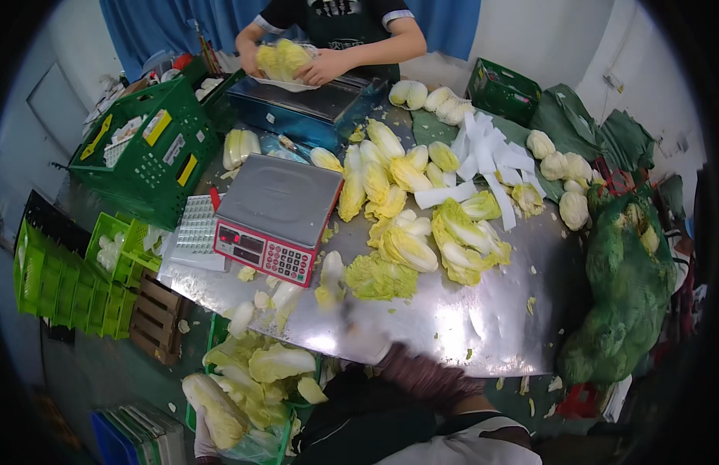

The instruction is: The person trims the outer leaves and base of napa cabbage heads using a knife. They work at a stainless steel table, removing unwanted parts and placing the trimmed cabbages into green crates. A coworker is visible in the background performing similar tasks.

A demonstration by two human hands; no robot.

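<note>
My left hand (204, 433), in a white glove, holds a whole napa cabbage (215, 410) over a green crate (284, 435) heaped with loose cabbage leaves (282, 363). My right hand (362, 337), blurred and gloved, is over the near edge of the metal table (499, 325); its fingers and any contents are unclear. Beyond it lie a flat yellow-green leaf (382, 275), loose leaves (467, 241) and several small trimmed napa cabbages (375, 174). A red and grey digital scale (278, 200) stands left of these.
Across the table a person (336, 58) holds wrapped cabbage (282, 60) on a tray above a dark wrapping machine (304, 104). A tall green crate (156, 151) stands left. White strips (487, 145) lie right of the cabbages. A full green net sack (624, 285) stands at right.
</note>
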